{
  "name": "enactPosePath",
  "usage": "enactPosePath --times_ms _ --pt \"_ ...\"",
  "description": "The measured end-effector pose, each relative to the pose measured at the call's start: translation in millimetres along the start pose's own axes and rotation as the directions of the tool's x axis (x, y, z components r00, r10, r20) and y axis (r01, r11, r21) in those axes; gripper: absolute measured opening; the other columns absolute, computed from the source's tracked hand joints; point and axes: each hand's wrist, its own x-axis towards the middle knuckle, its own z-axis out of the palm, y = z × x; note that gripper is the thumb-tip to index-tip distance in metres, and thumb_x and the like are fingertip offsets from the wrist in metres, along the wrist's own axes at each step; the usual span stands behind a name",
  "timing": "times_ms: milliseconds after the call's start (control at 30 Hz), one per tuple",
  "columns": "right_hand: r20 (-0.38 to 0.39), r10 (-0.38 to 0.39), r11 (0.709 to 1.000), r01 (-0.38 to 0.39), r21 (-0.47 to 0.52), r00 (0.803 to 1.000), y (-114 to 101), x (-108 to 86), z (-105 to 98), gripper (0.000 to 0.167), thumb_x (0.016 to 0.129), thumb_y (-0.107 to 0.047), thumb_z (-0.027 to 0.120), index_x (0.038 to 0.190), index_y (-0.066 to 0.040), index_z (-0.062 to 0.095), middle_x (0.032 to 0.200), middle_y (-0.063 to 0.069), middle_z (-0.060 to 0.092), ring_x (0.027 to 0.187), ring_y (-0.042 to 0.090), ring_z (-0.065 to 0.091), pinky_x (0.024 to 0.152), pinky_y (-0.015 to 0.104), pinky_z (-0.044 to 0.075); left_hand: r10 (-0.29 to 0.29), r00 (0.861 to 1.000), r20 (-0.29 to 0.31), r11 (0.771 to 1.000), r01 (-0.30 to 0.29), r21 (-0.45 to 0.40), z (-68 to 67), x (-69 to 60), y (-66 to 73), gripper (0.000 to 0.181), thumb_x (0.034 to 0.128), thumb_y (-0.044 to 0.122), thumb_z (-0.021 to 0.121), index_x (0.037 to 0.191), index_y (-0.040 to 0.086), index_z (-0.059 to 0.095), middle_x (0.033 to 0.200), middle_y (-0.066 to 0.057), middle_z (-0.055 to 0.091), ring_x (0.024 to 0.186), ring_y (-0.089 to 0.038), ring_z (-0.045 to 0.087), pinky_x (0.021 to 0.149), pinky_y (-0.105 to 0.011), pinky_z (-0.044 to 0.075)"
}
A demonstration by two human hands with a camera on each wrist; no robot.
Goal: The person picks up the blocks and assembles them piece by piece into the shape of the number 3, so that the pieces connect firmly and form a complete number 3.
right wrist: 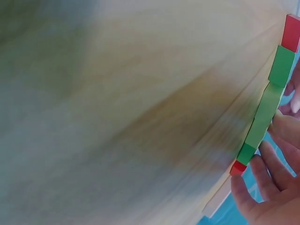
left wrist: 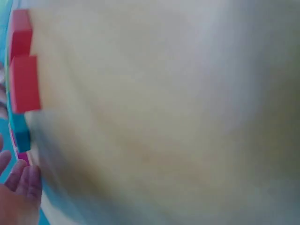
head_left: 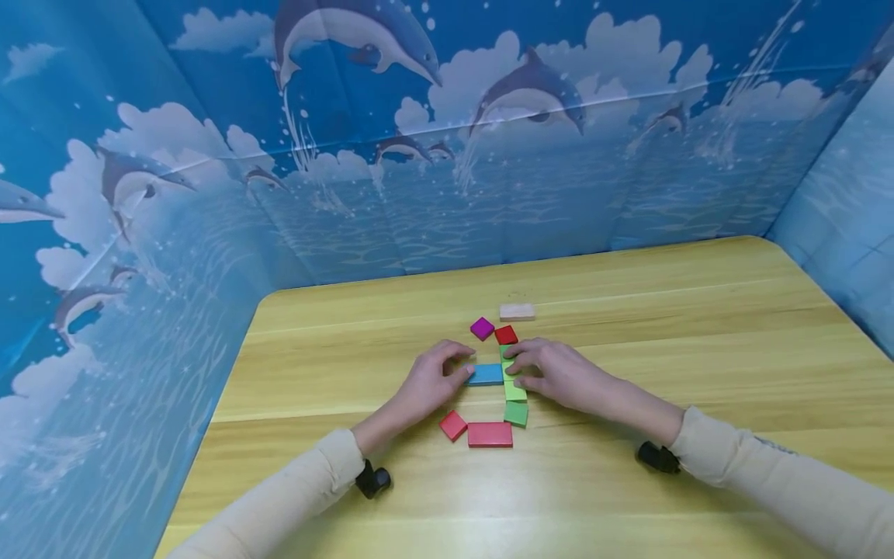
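Beside the left end of a blue block (head_left: 485, 376), my left hand (head_left: 434, 379) has its thumb at the block and its fingers loosely bent. My right hand (head_left: 562, 375) spreads its fingertips along a column of green and light green blocks (head_left: 515, 390), touching it from the right and partly covering it. The blue block meets this column from the left. A red block (head_left: 506, 335) tops the column, and a darker green block (head_left: 516, 414) sits at its near end. In the right wrist view, the fingertips touch the side of the light green block (right wrist: 265, 115).
A purple block (head_left: 482, 328) and a pale wooden block (head_left: 517, 312) lie farther back. Nearer me are a long red block (head_left: 490, 435) and a tilted red block (head_left: 453, 425). The wooden table (head_left: 628, 303) backs onto a dolphin-print cloth (head_left: 447, 210).
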Motion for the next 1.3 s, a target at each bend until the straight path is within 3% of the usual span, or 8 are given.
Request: enactPosePath --times_ms 333,633,967,1167,1300 --pt "-0.004 -0.003 1.000 0.003 0.023 1.000 1.0 -1.1 0.4 0.024 0.086 -0.013 0.077 0.110 -0.012 0.076 0.130 0.006 0.062 0.123 0.032 0.055 0.099 0.051 0.044 -0.027 0.999 -0.025 0.997 0.029 0.070 -5.2 25.2 3.0 0.031 0.0959 0.018 0.066 0.125 0.007 0.064 0.117 -0.005 0.062 0.105 -0.018 0.058 0.092 -0.034 0.048" --pt "-0.007 -0.012 1.000 0.012 0.014 1.000 1.3 -2.8 -0.2 0.024 0.086 -0.014 0.077 0.110 -0.012 0.076 0.130 0.007 0.062 0.123 0.032 0.055 0.099 0.051 0.044 -0.023 0.997 -0.076 0.999 0.026 0.038 -4.8 50.2 3.7 0.033 0.0919 0.019 0.071 0.123 0.008 0.065 0.117 -0.006 0.060 0.104 -0.023 0.058 0.086 -0.036 0.049" --pt "-0.009 -0.011 1.000 0.011 0.017 1.000 0.5 -1.5 1.6 0.024 0.087 -0.015 0.077 0.110 -0.013 0.076 0.131 0.005 0.061 0.124 0.030 0.055 0.100 0.049 0.044 0.005 0.995 -0.096 1.000 -0.005 -0.004 -2.3 75.3 10.1 0.028 0.0940 0.017 0.069 0.120 0.007 0.068 0.121 -0.001 0.060 0.112 -0.024 0.057 0.092 -0.038 0.048" --pt "-0.011 -0.010 1.000 0.010 0.017 1.000 1.7 -2.8 1.8 0.023 0.087 -0.015 0.077 0.110 -0.013 0.076 0.130 0.005 0.062 0.124 0.029 0.055 0.100 0.049 0.044 0.056 0.996 -0.071 0.998 -0.056 0.003 1.1 93.5 11.9 0.023 0.0946 0.017 0.068 0.116 0.009 0.070 0.120 0.002 0.062 0.117 -0.021 0.055 0.099 -0.039 0.044" --pt "-0.011 -0.006 1.000 0.007 0.023 1.000 1.7 -3.3 2.1 0.023 0.087 -0.015 0.077 0.110 -0.013 0.076 0.131 0.005 0.062 0.124 0.030 0.055 0.100 0.049 0.044 0.059 0.997 -0.043 0.998 -0.060 -0.002 2.6 102.9 12.0 0.023 0.0946 0.018 0.068 0.116 0.010 0.071 0.122 0.004 0.062 0.119 -0.014 0.053 0.100 -0.038 0.043"
